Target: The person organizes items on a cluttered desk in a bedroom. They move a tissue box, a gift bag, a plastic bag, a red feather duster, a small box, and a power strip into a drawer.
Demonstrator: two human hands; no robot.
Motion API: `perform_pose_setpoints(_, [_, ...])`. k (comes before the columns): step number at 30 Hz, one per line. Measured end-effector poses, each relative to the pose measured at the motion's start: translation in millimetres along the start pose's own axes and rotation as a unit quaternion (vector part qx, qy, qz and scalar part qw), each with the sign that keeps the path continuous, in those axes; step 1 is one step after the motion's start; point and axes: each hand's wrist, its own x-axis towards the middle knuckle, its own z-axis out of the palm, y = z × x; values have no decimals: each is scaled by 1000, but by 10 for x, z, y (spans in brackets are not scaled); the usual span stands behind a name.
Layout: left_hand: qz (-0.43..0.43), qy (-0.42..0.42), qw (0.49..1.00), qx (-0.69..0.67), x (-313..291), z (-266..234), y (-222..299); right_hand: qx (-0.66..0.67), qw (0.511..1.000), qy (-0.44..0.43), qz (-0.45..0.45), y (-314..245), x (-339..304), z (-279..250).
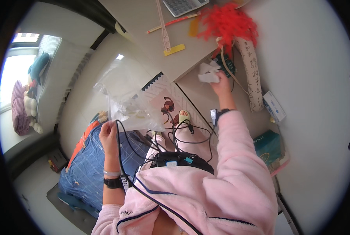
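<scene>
Across from me, a person wears a fluffy pale pink jacket with long, roomy sleeves. Thin navy piping curves over its front. The trousers are pale pink too, above light yellow-green open slippers. A black pouch with small white and teal patches sits at the waist. Black cables loop over the legs, and a thicker one crosses the jacket. The left hand is bare; its wrist has a pale, shiny bangle and a black strap bearing a black-and-white patterned tag. The right hand, also bare, has a dark wristband with a small silvery block.
</scene>
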Motion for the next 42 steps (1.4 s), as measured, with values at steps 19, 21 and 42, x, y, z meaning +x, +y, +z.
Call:
perform_pose_setpoints(19, [43,-64,993,-89,43,342,226,-532,717,-419,-168,870,-1736,1833])
perform_pose_setpoints(21, [72,-55,991,-96,56,316,161,-322,911,-257,-13,521,-1488,1359])
perform_pose_setpoints(42, [-61,-41,996,-58,-103,310,-7,-763,582,265,-95,-597,789,-250])
